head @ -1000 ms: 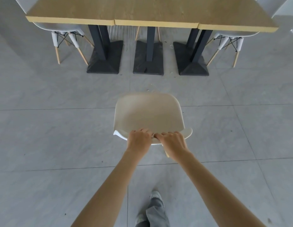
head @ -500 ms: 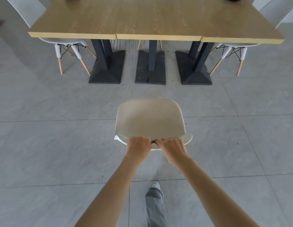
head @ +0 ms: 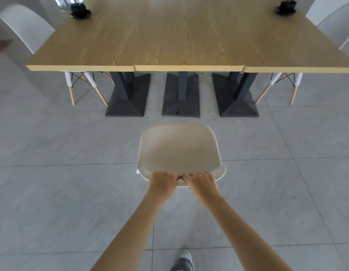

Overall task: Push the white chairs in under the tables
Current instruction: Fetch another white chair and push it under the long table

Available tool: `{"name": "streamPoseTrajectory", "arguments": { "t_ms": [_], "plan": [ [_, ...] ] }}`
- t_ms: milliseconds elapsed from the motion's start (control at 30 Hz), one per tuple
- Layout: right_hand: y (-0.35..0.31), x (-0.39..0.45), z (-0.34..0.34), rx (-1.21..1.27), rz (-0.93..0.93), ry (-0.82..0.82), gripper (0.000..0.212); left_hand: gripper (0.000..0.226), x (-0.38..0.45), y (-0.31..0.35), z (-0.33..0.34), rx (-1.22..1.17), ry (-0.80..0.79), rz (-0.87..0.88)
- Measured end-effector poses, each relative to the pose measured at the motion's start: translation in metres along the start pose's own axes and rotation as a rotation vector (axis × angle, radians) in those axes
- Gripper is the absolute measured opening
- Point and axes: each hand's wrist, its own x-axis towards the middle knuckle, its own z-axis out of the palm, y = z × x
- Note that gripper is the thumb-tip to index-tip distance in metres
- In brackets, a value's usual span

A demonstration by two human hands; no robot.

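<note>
From the head camera, both bare hands are clenched side by side on the top edge of the chair back: the left hand (head: 162,182) and the right hand (head: 201,184) have knuckles nearly touching, fingers curled over the rim. The chair (head: 179,151) they grip is cream-white and stands on the grey tiled floor (head: 52,202), facing the tables and well short of them, in line with the middle table's black base (head: 180,94).

Against the frame a second ago, the grip is unchanged, but the row of three wooden tables (head: 169,40) fills far more of the picture: their near edge sits lower and the whole top is now in sight (before, only a strip of it showed). Two dark cups on saucers have come into view at the far corners, one on the left (head: 79,10) and one on the right (head: 285,7). The gap between chair and table bases has narrowed.

A white chair at the left end (head: 27,26) and another at the right end (head: 333,26) are tucked under the tables, wooden legs showing beneath. One grey-trousered leg with a pale shoe (head: 186,259) shows at the bottom edge.
</note>
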Motion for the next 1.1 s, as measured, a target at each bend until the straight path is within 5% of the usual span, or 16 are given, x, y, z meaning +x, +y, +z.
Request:
{"name": "streamPoseTrajectory", "arguments": {
  "t_ms": [1100],
  "plan": [
    [0.079,0.26,-0.034,-0.016,0.015,0.014,0.043,0.024,0.238,-0.117,-0.072,-0.042,0.104,0.049]
  ]
}}
